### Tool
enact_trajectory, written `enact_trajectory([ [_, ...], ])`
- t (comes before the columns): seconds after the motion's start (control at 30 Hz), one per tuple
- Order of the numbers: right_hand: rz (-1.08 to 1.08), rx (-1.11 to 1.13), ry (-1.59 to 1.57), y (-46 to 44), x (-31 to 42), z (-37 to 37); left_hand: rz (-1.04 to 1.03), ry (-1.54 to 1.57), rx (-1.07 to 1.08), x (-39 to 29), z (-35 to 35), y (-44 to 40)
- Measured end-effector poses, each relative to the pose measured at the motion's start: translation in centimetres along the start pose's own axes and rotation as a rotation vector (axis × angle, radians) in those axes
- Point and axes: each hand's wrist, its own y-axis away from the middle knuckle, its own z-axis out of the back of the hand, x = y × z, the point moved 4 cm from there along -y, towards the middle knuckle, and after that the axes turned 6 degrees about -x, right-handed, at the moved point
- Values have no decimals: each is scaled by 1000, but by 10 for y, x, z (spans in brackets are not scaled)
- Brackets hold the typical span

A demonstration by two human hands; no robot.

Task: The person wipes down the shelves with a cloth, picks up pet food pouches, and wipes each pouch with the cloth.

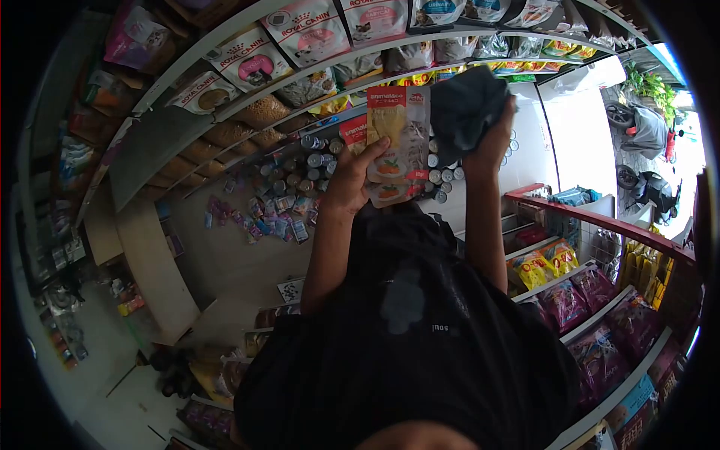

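My left hand [347,180] is closed round a few flat pet food pouches [398,120], red at the top with a clear, printed body. The thumb presses on the front pouch, and another red-topped pouch shows behind it. To the right, my right hand [491,142] grips a crumpled dark grey cloth [466,112]. The cloth is raised close beside the pouches, near their right edge. Whether it touches them I cannot tell. Most of my right fingers are hidden behind the cloth.
Shelves ahead carry pet food bags [307,30]. Cans [307,169] and small pouches [281,217] lie on the floor below. More shelves with purple bags [562,304] stand at the right, near a red rail [600,217]. Motorbikes [649,191] are outside.
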Motion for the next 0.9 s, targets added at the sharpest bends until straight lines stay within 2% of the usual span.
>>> enact_trajectory([
  [0.03,29,28,-179,0,8,-2,4,-5,-22,-1,2,0],
  [0.1,55,318,-199,11,16,-16,-52,-16,-13,2,0,-8],
  [0.13,51,310,-194,12,11,-14,-107,-31,-5,5,-1,-12],
  [0.2,352,644,689,22,-7,-24,-214,-67,14,8,-3,-18],
  [0.4,473,427,916,39,-17,-21,-173,-178,170,1,-11,-4],
  [0.53,133,305,795,27,-14,-2,-138,-228,190,4,-7,-3],
  [0.57,132,304,794,21,-16,4,-137,-229,191,6,-7,-3],
  [0.7,112,-29,491,-16,-38,41,-138,-196,191,14,-11,-7],
  [0.73,112,-26,490,-15,-33,35,-140,-196,189,13,-10,-8],
  [0.87,967,506,862,16,15,-11,-105,-165,220,8,-2,-10],
  [0.9,964,503,861,20,15,-10,-103,-168,219,7,-2,-11],
])
